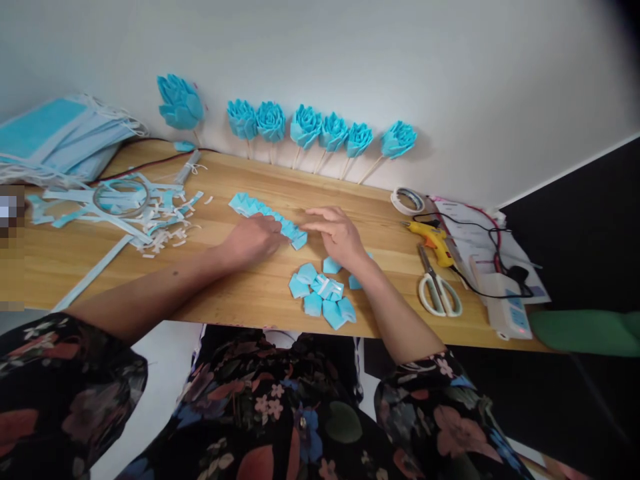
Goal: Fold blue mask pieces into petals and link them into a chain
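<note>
A row of folded light-blue mask-fabric petals (244,203) lies slantwise on the wooden table. My left hand (256,241) rests at its near side, fingers curled and pressed together against the row; the fingertips are partly hidden. Just past the row's right end is my right hand (337,235), its fingers stretched out and apart, holding nothing. Below it lies a cluster of loose blue petals (313,305), with a white-striped folded piece (327,287) among them. Two more loose petals, one of them a blue petal (331,265), are partly covered by my right hand and wrist.
Several blue fabric roses (271,122) on sticks lean against the wall, with a larger blue flower (181,103) at left. Stacked face masks (55,137), cut scraps (165,220) and a tape roll (121,196) lie left. Scissors (437,287), a yellow glue gun (431,241) and a power strip (507,310) lie right.
</note>
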A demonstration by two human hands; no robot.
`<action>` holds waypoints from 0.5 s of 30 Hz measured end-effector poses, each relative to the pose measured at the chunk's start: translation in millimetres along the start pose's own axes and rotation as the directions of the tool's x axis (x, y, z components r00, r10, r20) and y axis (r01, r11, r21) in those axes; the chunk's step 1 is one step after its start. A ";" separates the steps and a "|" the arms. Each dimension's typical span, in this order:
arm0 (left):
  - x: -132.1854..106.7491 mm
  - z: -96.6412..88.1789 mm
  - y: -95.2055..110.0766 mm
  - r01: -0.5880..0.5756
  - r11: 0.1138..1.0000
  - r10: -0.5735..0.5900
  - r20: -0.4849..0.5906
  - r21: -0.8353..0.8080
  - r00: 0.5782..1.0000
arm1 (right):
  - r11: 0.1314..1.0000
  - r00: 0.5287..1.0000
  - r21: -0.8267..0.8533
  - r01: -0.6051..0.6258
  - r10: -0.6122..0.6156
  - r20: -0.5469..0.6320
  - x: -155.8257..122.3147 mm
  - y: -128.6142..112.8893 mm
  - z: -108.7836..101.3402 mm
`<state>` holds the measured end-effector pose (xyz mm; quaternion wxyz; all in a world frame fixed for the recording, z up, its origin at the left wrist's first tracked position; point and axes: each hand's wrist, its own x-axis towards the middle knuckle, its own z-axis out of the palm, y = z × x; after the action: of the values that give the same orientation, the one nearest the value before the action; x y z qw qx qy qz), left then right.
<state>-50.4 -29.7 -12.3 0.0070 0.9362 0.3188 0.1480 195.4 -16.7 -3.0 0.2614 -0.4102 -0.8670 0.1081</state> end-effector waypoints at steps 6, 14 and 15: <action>0.0 2.2 -2.8 -0.013 0.996 0.008 0.059 0.089 0.998 | 1.000 0.994 -0.003 0.005 -0.005 0.105 6.0 -4.5 6.4; 1.2 4.0 -1.4 -0.024 0.994 0.024 -0.002 0.103 1.000 | 0.943 0.924 0.279 -0.181 0.260 -0.281 -1.6 20.9 -20.8; 1.4 3.8 -1.6 -0.023 0.995 0.024 -0.010 0.098 1.000 | 0.934 0.917 0.288 -0.210 0.291 -0.274 -1.7 21.4 -21.0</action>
<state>-49.2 -27.3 -15.7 -0.0424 0.9382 0.3149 0.1373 221.7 -4.9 5.4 0.4293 -0.4939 -0.7334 0.1842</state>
